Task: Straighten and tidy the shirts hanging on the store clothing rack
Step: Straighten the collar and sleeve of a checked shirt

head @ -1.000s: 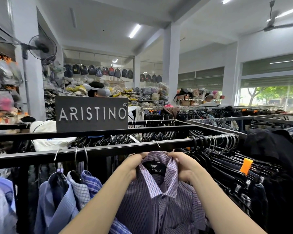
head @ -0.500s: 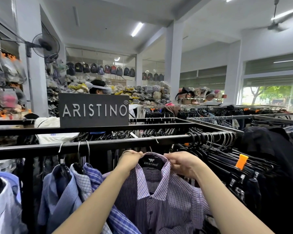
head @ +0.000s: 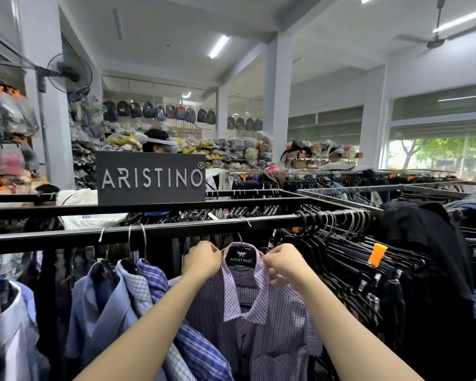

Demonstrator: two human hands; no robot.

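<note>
A purple checked shirt (head: 261,325) hangs from the black rack rail (head: 176,229) on a black hanger printed ARISTINO (head: 241,258). My left hand (head: 202,261) grips the left side of its collar near the hanger. On the other side, my right hand (head: 285,264) pinches the collar's right edge. Left of it hang a blue plaid shirt (head: 201,350), a light checked shirt (head: 138,287) and a pale blue shirt (head: 99,312). To the right, several dark garments (head: 368,284) crowd the rail on black hangers.
A grey ARISTINO sign (head: 151,178) stands on the rail behind. More racks of dark clothes (head: 437,221) fill the right side. A person with a headset (head: 157,141) stands beyond the sign. A wall fan (head: 69,74) and shelves of bags line the back.
The purple shirt's collar has been spread open and pulled flatter, so the hanger's label shows fully. Both hands have moved slightly apart along the collar.
</note>
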